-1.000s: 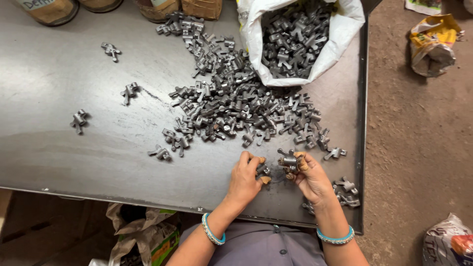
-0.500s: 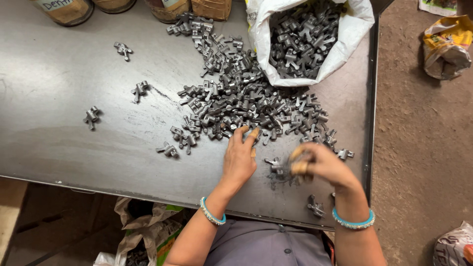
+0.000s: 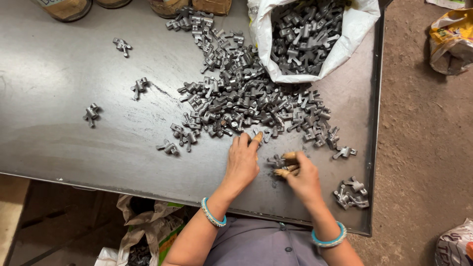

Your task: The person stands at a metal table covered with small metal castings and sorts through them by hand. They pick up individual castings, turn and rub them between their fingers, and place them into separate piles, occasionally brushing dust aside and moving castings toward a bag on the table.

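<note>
In the head view I look straight down on a dark metal table [image 3: 74, 88]. My left hand [image 3: 242, 162] lies flat on the table with the fingers stretched forward and a little spread; the fingertips reach the near edge of the big pile of grey metal parts [image 3: 246, 98] and seem to touch one of them, but they grasp nothing. My right hand [image 3: 300, 175] is just beside it, to the right, with the fingers curled narrow around a small metal part [image 3: 277, 161], which it pinches at the fingertips, close to the table surface. The pile spreads from the middle of the table up to a white bag [image 3: 345, 34] at the far right, open and full of the same parts. A small group of parts [image 3: 351, 193] lies near the right hand, by the right edge of the table. Three single parts lie well apart on the left side; one [image 3: 90, 114] is the nearest to the front edge. Both wrists wear a turquoise bangle [image 3: 213, 213].
</note>
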